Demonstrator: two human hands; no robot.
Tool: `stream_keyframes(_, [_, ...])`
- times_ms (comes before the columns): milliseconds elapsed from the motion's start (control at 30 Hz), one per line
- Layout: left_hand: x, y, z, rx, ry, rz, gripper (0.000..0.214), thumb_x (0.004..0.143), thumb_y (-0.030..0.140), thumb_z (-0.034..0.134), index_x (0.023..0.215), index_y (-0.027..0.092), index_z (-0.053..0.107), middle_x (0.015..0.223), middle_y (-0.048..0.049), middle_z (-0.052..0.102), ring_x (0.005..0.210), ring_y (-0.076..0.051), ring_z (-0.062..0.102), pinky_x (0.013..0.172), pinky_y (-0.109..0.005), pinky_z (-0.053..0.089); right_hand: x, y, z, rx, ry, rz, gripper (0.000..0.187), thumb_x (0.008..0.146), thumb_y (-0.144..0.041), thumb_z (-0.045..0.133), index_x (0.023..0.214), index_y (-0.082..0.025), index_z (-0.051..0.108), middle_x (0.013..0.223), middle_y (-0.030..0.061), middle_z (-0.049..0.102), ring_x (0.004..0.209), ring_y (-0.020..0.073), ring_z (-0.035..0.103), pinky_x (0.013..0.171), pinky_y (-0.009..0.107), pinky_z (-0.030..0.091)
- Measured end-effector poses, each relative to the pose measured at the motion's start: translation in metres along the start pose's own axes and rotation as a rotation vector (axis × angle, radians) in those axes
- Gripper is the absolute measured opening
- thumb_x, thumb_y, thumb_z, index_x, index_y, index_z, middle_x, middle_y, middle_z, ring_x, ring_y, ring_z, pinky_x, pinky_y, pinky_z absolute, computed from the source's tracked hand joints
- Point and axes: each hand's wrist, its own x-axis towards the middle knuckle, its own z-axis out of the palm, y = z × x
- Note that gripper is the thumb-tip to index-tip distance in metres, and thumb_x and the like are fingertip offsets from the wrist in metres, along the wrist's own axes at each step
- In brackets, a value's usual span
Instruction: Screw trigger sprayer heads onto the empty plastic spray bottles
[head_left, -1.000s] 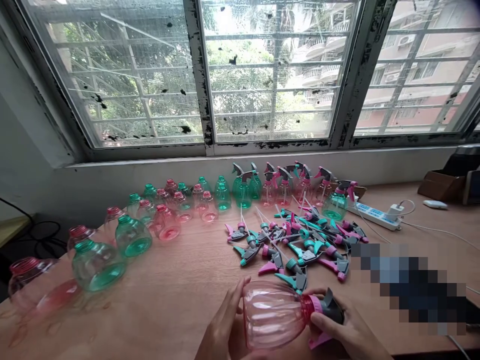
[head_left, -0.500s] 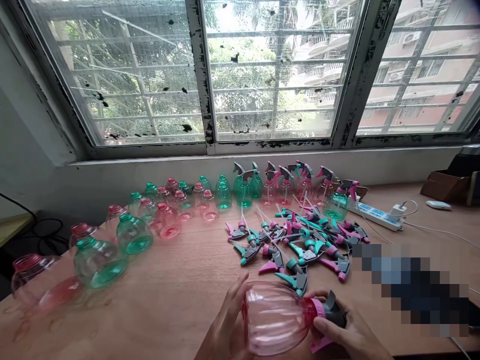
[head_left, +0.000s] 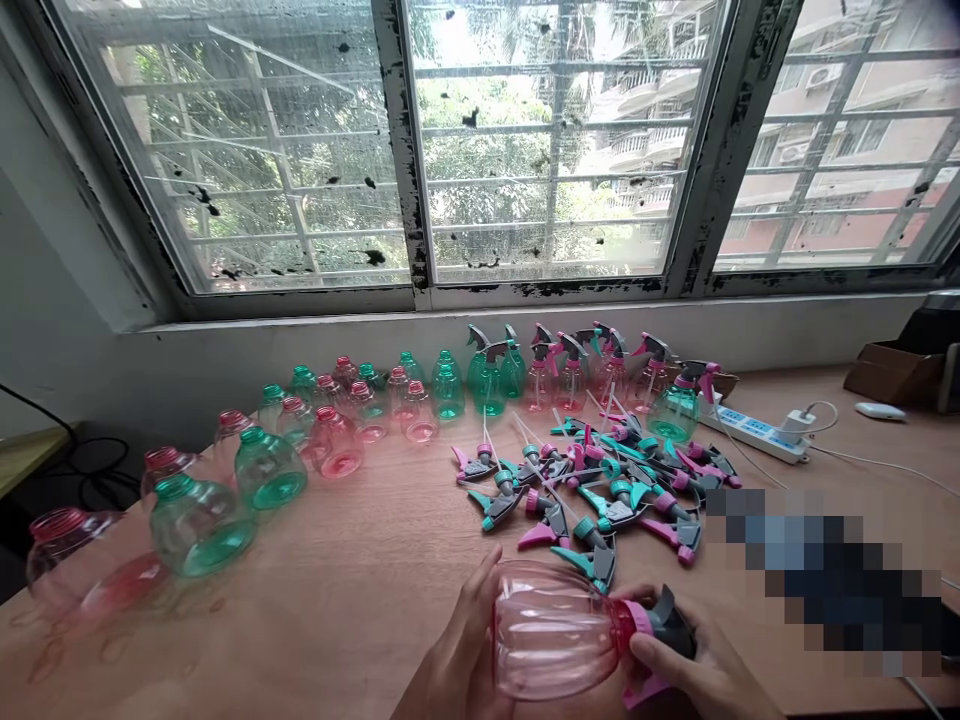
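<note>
A clear pink spray bottle (head_left: 555,630) lies sideways in the air at the bottom of the view, its base toward the left. My left hand (head_left: 469,640) is closed round the base end, the palm side hidden behind it. At the bottle's neck sits a grey and pink trigger sprayer (head_left: 671,622), which my right hand (head_left: 686,665) grips by its pink collar and body. The sprayer's pink trigger points down. Just beyond the bottle is a heap of loose trigger sprayers (head_left: 600,510) in pink, teal and grey, some with white tubes.
Open-necked pink and green bottles, such as a green one (head_left: 202,530), stand along the left. Several bottles with sprayers (head_left: 570,380) line the wall. A white power strip (head_left: 757,432), a white mouse (head_left: 879,411) and a cardboard box (head_left: 892,372) are to the right.
The bottle and both hands have shifted very slightly to the right, with the bottle tilting a little. The grips and everything on the table stay the same.
</note>
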Motion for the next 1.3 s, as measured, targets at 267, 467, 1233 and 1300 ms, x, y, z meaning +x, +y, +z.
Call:
stream_keyframes(267, [0.0,-0.004,-0.006,-0.037,-0.039,-0.051,0.105,0.082,0.046,0.075,0.158,0.035,0.004,0.168,-0.009,0.017,0.152,-0.036,0.02,0.12,-0.052,0.028,0.001,-0.003,0.003,-0.054,0.047,-0.091,0.039,0.072,-0.047,0.082,0.099,-0.021,0.073,0.091,0.0063,0.076,0.074,0.0257,0.07,0.065,0.031,0.056])
stream_keyframes(467, [-0.001,-0.004,-0.001,-0.053,-0.011,-0.051,0.071,0.097,0.046,0.053,0.156,0.039,0.016,0.167,-0.0071,0.021,0.146,-0.034,0.037,0.118,-0.052,0.033,0.001,0.003,0.003,-0.029,0.106,-0.03,0.041,0.075,-0.052,0.08,0.1,-0.02,0.072,0.073,0.0013,0.073,0.065,0.0215,0.067,0.062,0.028,0.053])
stream_keyframes(1233, [0.0,-0.005,0.001,-0.051,0.034,-0.056,0.08,0.091,0.053,0.059,0.157,0.033,0.018,0.166,-0.0064,0.024,0.148,-0.034,0.034,0.118,-0.048,0.035,0.001,-0.008,0.006,-0.077,0.124,-0.076,0.04,0.073,-0.052,0.081,0.097,-0.021,0.072,0.082,0.0029,0.075,0.076,0.0258,0.07,0.071,0.033,0.056])
stream_keyframes(1300, [0.0,-0.005,0.004,-0.093,0.045,-0.062,0.068,0.097,0.052,0.047,0.156,0.036,0.018,0.167,-0.005,0.023,0.143,-0.032,0.043,0.114,-0.045,0.042,0.001,-0.006,0.005,-0.049,0.097,-0.036,0.04,0.076,-0.052,0.079,0.1,-0.021,0.07,0.074,0.0007,0.073,0.066,0.0223,0.067,0.063,0.03,0.054])
